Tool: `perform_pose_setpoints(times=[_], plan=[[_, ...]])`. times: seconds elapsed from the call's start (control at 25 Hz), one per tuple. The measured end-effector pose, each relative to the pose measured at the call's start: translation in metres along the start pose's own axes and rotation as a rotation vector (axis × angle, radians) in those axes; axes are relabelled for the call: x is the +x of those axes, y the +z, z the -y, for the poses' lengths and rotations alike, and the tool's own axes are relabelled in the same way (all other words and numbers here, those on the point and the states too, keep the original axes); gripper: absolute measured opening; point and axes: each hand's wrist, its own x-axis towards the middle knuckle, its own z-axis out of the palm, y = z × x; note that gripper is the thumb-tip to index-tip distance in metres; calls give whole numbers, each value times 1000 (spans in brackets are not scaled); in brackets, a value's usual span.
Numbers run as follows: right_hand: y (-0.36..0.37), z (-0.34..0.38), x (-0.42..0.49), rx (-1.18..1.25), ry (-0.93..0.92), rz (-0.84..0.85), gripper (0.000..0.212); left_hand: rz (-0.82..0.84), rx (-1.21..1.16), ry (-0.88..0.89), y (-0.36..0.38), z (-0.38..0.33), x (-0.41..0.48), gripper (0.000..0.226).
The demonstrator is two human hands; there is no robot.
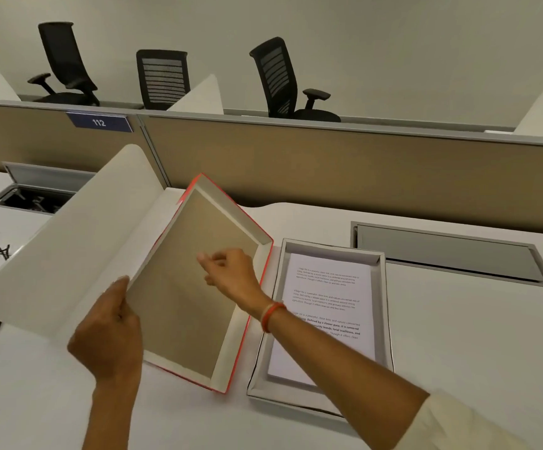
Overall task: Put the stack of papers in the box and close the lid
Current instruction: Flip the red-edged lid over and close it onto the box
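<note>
Left hand [109, 332] gripping lid [195, 274] by left edge, tilting it up. Right hand [231, 271] hovering over lid interior, fingers loosely curled, gripping nothing. Papers [327, 316] lying inside box [383, 306], just right of lid.

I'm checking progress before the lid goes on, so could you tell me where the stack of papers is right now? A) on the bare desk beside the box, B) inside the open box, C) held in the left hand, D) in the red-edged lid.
B: the stack of papers lies inside the open box, while both hands hold the empty lid to its left.
</note>
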Motion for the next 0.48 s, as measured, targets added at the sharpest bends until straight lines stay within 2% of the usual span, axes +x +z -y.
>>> perform_pose_setpoints(times=[0.08,0.16,0.28,0.36,0.44,0.48], plan=[[2,30,7,195,36,64,57,7,19,123,-4,-19,-7,43],[4,47,9,330,78,126,49,6,24,212,-6,-29,-15,33],[4,51,5,396,104,172,28,31,4,287,-10,-41,-23,31],[-1,50,2,436,127,151,27,68,-1,359,-16,-52,-32,34],[-12,49,-1,460,152,126,27,173,-95,285,-25,-58,-30,40],[-19,48,-3,453,164,121,28,227,-199,151,-32,-58,-21,47]])
